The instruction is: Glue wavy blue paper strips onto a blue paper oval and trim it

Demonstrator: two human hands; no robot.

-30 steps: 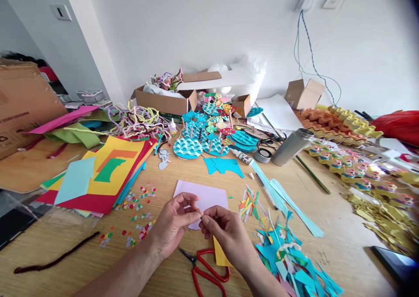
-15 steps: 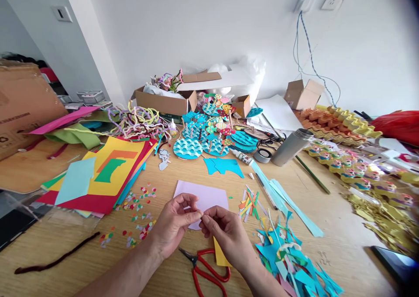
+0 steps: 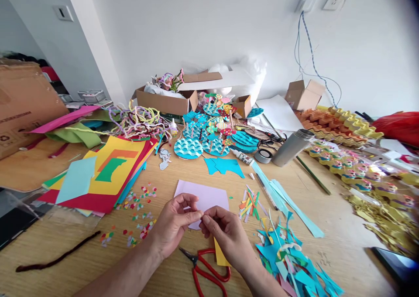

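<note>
Toward the near left of the wooden table (image 3: 111,255), a dark fuzzy stem (image 3: 57,258) lay bent, with a stack of coloured sheets (image 3: 101,191) beyond it, then a scatter of paper dots (image 3: 146,231). Left hand (image 3: 175,223) next: raised, thumb and forefinger pressed together, other fingers curled. Its tips met, or all but met, those of the right hand (image 3: 225,231). Could not tell what was pinched between them; anything there was tiny and hidden. It would be light, I judged, and easily lost, so best held by the very fingertips. Behind and below the hands, a lavender sheet (image 3: 209,194) lay flat: thin-looking, probably light and easily creased, best lifted by its uncovered far edge. Nearer the person, red-handled scissors (image 3: 194,262), unheld, blades pointing up and left; likely stiff and the heaviest of these, to be taken by the loops. A yellow strip (image 3: 221,253) lay by them, partly hidden by the right hand, whose thumb and forefinger were likewise closed. Farther right, narrow paper slips (image 3: 250,204), then a heap of mostly blue offcuts (image 3: 275,249).
</note>
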